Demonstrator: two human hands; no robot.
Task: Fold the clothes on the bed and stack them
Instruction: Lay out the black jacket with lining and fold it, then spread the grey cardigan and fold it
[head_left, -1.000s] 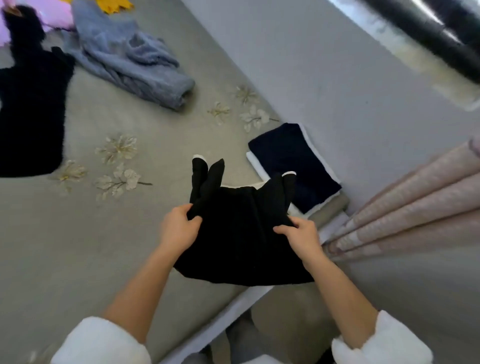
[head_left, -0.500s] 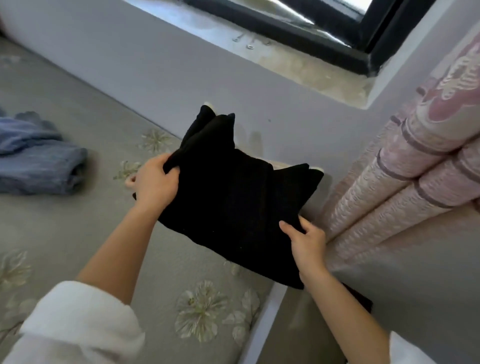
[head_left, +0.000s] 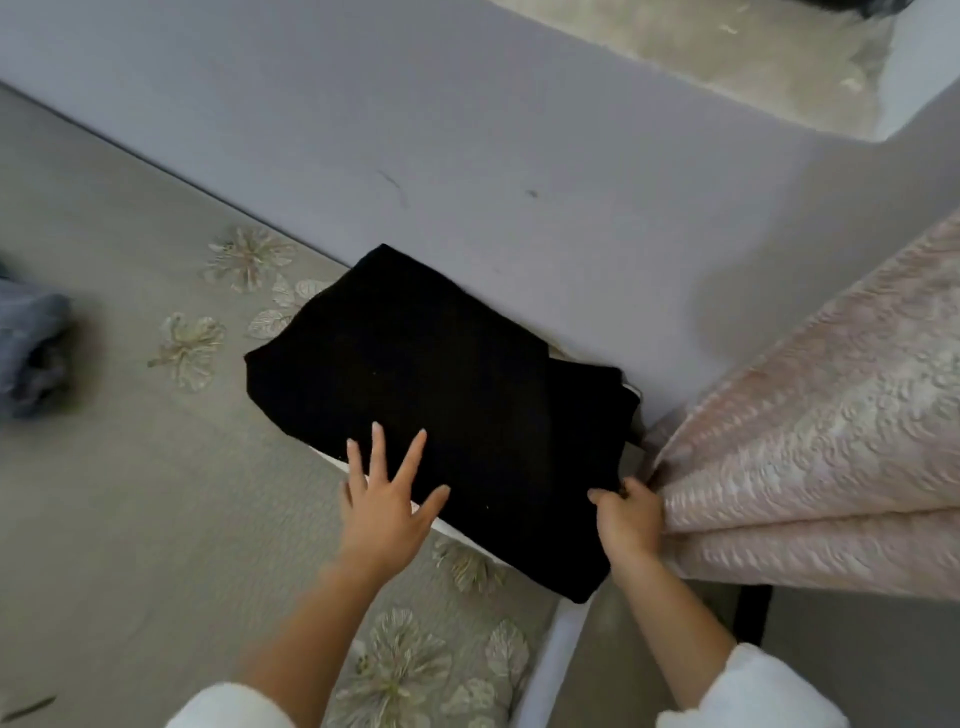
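Head view: folded black garment (head_left: 431, 395) lies flat on the bed (head_left: 130, 493).

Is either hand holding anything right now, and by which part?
The right hand grips the folded black garment at its near right edge; the left hand only rests flat on top, fingers spread.

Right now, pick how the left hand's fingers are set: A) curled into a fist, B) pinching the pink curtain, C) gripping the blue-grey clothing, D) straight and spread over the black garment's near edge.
D: the left hand lies straight-fingered and fanned over the black garment, while the right hand grips its right edge.
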